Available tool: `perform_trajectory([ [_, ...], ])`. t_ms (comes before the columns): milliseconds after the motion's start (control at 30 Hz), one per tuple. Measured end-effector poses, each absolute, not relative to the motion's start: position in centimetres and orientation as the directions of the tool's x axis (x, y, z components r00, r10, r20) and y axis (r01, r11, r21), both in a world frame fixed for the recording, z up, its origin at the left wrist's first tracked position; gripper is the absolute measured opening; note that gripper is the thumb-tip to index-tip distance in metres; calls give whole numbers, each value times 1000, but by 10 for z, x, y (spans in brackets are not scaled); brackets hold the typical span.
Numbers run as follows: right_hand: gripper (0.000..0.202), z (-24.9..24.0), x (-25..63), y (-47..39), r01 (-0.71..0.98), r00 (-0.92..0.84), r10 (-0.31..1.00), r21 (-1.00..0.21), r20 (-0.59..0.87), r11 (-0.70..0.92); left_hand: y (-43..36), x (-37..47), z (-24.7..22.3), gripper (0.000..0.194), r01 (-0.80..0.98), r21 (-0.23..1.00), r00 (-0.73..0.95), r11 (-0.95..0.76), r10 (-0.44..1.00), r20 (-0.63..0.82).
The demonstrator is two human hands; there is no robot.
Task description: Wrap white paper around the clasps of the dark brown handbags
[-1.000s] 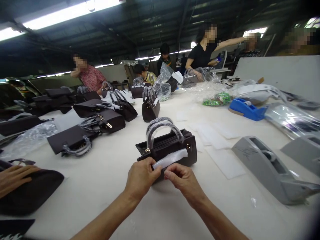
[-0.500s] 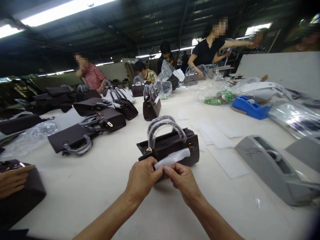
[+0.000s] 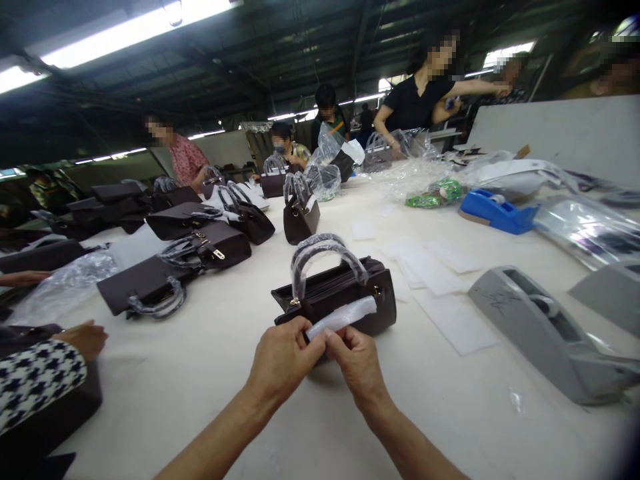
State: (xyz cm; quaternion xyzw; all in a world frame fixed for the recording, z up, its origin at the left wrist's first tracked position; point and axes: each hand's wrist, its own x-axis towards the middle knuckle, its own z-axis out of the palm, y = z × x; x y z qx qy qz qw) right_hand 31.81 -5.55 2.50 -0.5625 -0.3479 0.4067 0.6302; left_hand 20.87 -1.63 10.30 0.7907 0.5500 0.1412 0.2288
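Observation:
A dark brown handbag (image 3: 383, 300) stands upright on the white table in front of me, its two handles (image 3: 330, 248) wrapped in clear plastic. Across its near side runs a strip of white foam wrap (image 3: 350, 313). My left hand (image 3: 283, 353) pinches the left end of this strip between thumb and fingers, against the bag. Close beside it, my right hand (image 3: 357, 363) is closed on the strip's lower edge, the thumbs almost touching. The fingertips are partly hidden behind the strip.
Gray tape dispenser (image 3: 530, 327) and blue tape dispenser (image 3: 500, 212) stand at right, near white sheets (image 3: 455, 320). Several brown handbags (image 3: 145, 283) lie at left. A co-worker's checkered sleeve (image 3: 43, 377) reaches in over another bag at lower left. Crumpled clear plastic (image 3: 400, 177) covers the back.
My hands keep hold of the foam strip, the right thumb shifting slightly left. At lower left, the co-worker's hand and checkered sleeve have come further in, and another hand appears above.

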Motion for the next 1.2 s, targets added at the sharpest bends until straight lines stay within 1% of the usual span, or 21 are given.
perform_trajectory([
  [67, 31, 24, 319, -57, -139, 417, 909, -989, -12, 51, -16, 209, 103, 31, 796, 552, 335, -248, 940, -60],
  [133, 29, 22, 322, -59, -205, 365, 931, -977, -25, 54, -16, 210, 103, 35, 780, 594, 316, -195, 943, -104],
  [267, 21, 19, 328, -65, -405, 233, 970, -914, -74, 27, -13, 211, 103, 36, 749, 648, 312, -135, 936, -165],
  [333, 21, 18, 331, -67, -458, 201, 976, -889, -88, 14, -10, 210, 103, 36, 738, 666, 316, -111, 928, -195],
  [433, 22, 18, 333, -67, -492, 177, 977, -871, -120, -18, -5, 210, 103, 37, 724, 685, 332, -79, 911, -245],
  [500, 20, 17, 333, -65, -487, 204, 972, -873, -116, -2, -3, 210, 104, 38, 723, 687, 344, -73, 900, -267],
  [667, 9, 17, 325, -60, -362, 344, 939, -921, 8, 141, -2, 213, 110, 41, 733, 678, 336, -46, 892, -302],
  [733, 9, 19, 319, -59, -321, 409, 912, -933, 18, 162, -3, 215, 112, 41, 738, 674, 327, -30, 890, -318],
  [800, 10, 20, 312, -59, -315, 466, 885, -933, 6, 172, -3, 216, 114, 42, 744, 668, 320, -21, 888, -329],
  [1000, 14, 16, 295, -57, -387, 550, 833, -904, -66, 184, -3, 217, 117, 43, 760, 650, 330, 0, 861, -386],
  [1133, 26, 11, 288, -56, -486, 517, 838, -866, -175, 119, 1, 214, 116, 45, 752, 658, 356, 24, 826, -436],
  [1200, 29, 9, 285, -55, -543, 488, 851, -831, -195, 120, 3, 212, 115, 45, 747, 664, 369, 31, 812, -452],
])
